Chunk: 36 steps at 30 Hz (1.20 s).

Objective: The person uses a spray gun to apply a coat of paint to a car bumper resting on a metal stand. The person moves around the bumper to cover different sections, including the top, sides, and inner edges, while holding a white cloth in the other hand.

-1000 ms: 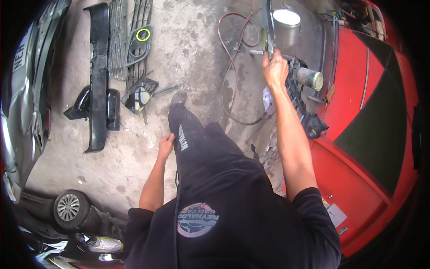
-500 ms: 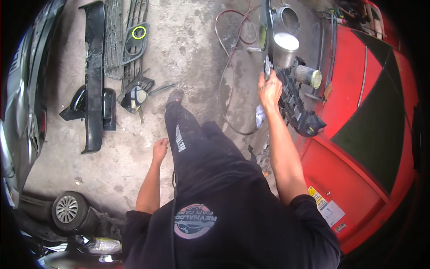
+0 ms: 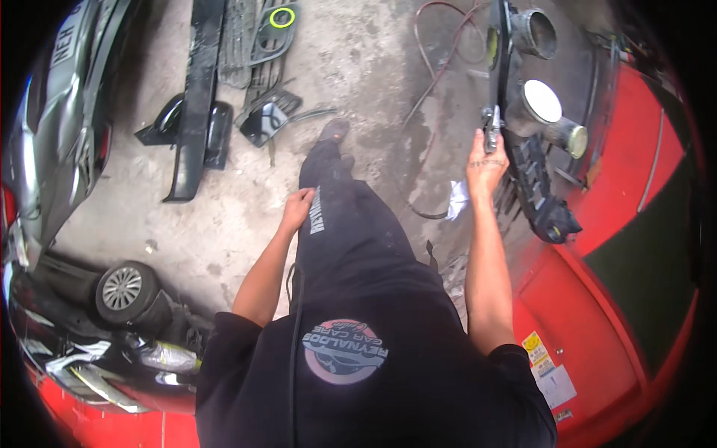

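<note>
My right hand (image 3: 487,160) is closed round a small silver metal tool (image 3: 492,128); its kind is not clear. Directly beyond it runs a long dark strip (image 3: 498,63) with a yellowish patch. I cannot tell whether the tool touches this strip. To the right of the tool are an open can with a white inside (image 3: 542,101), a round metal ring-like opening (image 3: 539,33) and a smaller dirty can (image 3: 571,139). My left hand (image 3: 300,203) hangs beside my trouser leg (image 3: 325,201) with its fingers curled and nothing visible in them.
A black bumper strip (image 3: 196,97), grille pieces (image 3: 270,33) and a mirror (image 3: 263,123) lie on the concrete floor at left. A grey car (image 3: 67,112) stands at far left, a wheel (image 3: 123,291) below. A hose (image 3: 426,97) and red panels (image 3: 582,313) are right.
The scene has shifted rightward in view as my head turned. My left hand has come forward to my trouser leg. My right hand still grips the silver tool.
</note>
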Tool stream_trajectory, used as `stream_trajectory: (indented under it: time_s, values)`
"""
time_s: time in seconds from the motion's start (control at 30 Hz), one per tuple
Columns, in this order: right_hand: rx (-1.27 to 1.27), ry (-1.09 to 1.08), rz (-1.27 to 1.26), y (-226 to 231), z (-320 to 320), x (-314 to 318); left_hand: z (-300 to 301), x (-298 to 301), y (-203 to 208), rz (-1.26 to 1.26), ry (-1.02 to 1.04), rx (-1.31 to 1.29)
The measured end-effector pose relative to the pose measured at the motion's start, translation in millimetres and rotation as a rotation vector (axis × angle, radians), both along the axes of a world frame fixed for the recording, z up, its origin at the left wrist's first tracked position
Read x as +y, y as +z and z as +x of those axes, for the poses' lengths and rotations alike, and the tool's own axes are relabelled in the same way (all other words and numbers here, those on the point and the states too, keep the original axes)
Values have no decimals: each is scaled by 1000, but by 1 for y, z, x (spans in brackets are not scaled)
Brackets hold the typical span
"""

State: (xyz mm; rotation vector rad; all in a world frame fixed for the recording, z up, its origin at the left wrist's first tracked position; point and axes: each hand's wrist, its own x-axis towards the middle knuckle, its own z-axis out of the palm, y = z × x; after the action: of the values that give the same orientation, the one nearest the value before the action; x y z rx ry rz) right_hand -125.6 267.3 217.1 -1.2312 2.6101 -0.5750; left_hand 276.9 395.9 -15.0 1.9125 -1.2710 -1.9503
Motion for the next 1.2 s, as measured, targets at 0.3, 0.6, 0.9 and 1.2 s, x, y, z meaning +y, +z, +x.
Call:
stream_trajectory:
  time_s: [0.3,0.6,0.9,1.2]
  values:
    - [-120,-166,-169,-20,-1,36,-9,15,67,-172,-234,-78]
    - [-59,-344,-309,-29,15,29,-2,16,-5,-122,-866,-388]
    - [166,-272,-130,-74,43,-29,19,-23,-69,-30,-836,-378]
    - [363,23,-182,-61,45,-161,60,-35,-77,-67,-693,-292]
